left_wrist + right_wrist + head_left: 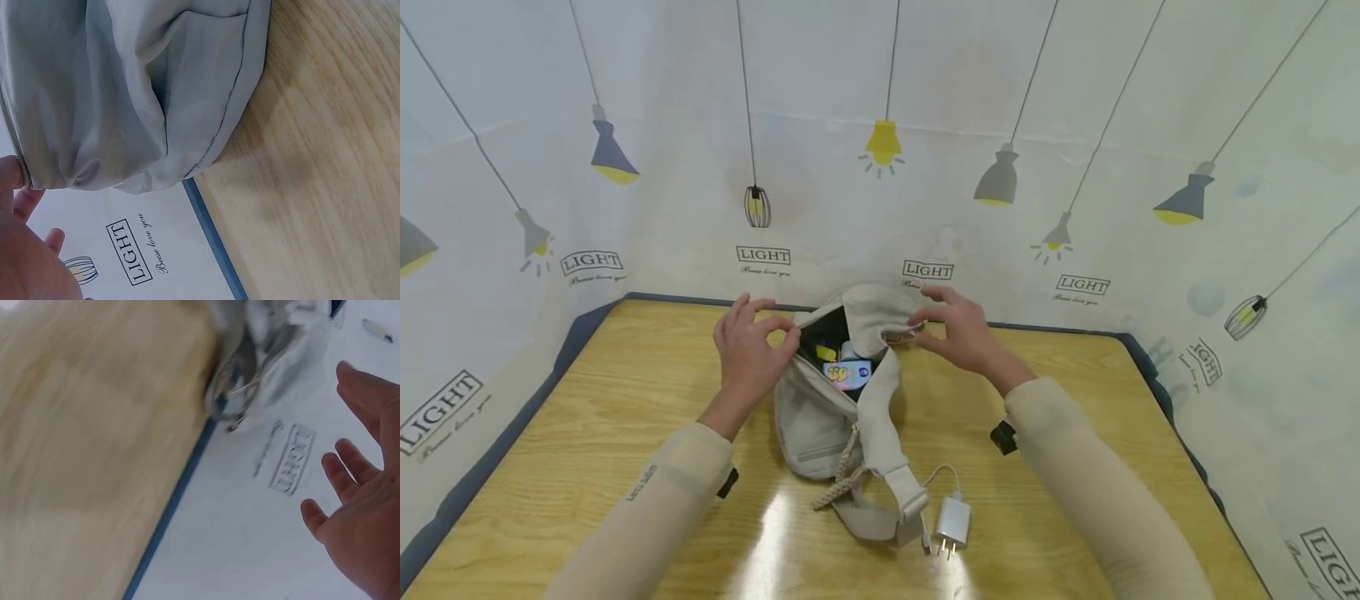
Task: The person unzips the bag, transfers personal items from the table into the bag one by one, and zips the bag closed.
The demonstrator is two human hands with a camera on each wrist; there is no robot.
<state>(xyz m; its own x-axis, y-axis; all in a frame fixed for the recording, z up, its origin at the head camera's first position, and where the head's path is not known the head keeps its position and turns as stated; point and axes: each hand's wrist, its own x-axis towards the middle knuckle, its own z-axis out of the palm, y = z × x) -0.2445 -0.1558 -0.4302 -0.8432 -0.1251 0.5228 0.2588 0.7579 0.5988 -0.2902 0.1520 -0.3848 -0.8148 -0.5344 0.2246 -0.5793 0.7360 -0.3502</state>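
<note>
A light grey shoulder bag (812, 417) lies on the table with its main zipped opening spread. Inside it show a colourful printed packet (847, 375), a small yellow item (825, 353) and part of a white item; deeper contents are dark. My left hand (748, 350) pinches the zipped edge of the opening at its left side, as the left wrist view also shows on the bag cloth (81, 94). Beside the bag's right side, my right hand (962, 333) has its fingers spread. In the right wrist view that hand (369, 512) holds nothing, apart from the blurred bag.
In front of the bag lies a white plug charger (953, 521) with its cable (942, 469). The bag's wide strap (878, 417) and a braided cord (838, 492) trail toward the near side. A lamp-patterned sheet (820, 208) rises behind the wooden table (647, 400).
</note>
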